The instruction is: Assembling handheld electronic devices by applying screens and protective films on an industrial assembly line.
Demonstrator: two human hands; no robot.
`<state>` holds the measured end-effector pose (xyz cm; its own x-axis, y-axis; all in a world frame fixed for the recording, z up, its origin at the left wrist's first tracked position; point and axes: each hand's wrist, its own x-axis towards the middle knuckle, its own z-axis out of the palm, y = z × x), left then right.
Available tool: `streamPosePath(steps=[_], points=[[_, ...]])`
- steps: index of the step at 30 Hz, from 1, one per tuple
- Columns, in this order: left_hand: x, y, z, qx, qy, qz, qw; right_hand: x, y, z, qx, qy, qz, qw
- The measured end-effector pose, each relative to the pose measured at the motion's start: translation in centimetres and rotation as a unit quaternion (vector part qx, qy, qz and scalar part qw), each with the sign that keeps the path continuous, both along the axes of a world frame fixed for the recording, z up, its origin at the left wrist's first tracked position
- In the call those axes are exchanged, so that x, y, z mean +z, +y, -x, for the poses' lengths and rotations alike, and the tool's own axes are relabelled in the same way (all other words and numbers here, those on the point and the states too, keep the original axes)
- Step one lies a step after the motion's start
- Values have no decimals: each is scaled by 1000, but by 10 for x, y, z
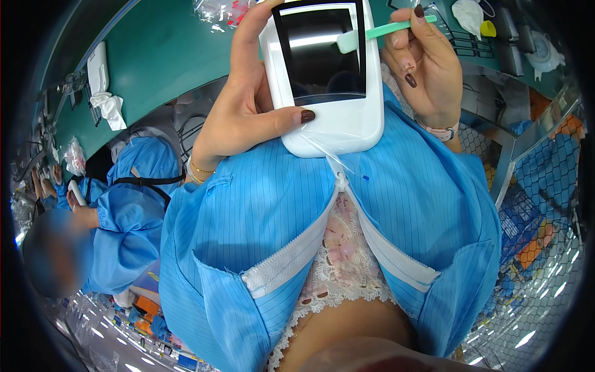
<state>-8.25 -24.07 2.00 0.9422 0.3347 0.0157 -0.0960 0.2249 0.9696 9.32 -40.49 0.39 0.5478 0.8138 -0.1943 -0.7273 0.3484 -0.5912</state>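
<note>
My left hand (238, 111) grips a white handheld device (347, 133) by its left side, with the thumb pressed on the lower front and the fingers partly hidden behind it. The device is held tilted in front of my blue jacket, and its glossy dark screen (316, 68) has a black border. My right hand (427, 74) pinches a thin green stick tool (396, 27) between thumb and fingers. Its flat, pale green head lies over the screen's upper right part and seems to touch it. A thin clear strip hangs at the device's lower edge.
Beyond lies a green tabletop (161, 62) with a clear plastic bag (220, 11). Another white device (98, 68) and a crumpled white cloth (110, 109) lie at left. A yellow cap (488, 28) is at upper right. A co-worker in blue (133, 217) sits close on my left.
</note>
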Motion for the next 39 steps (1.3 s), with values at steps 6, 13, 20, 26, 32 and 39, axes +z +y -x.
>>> streamPosePath(steps=[6, 13, 20, 26, 32, 39], points=[[0, 0, -1, 6, 4, -17, 1000, -6, -11, -14, 50, -70, -50, 995], [12, 4, 2, -87, 37, 176, 980, -16, -14, -25, -48, -1, -68, 997], [10, 3, 1, -119, -4, 143, 983, -2, -20, -29, -14, -68, -92, 993], [-4, 5, 1, -62, -51, 61, 995, 1, -23, -29, -4, -77, -112, 991], [8, 0, -3, -71, -33, 63, 995, 4, -22, -28, 6, -79, -108, 991], [-5, 3, -4, -74, -76, 106, 989, -6, -21, -33, -32, -173, -63, 982]])
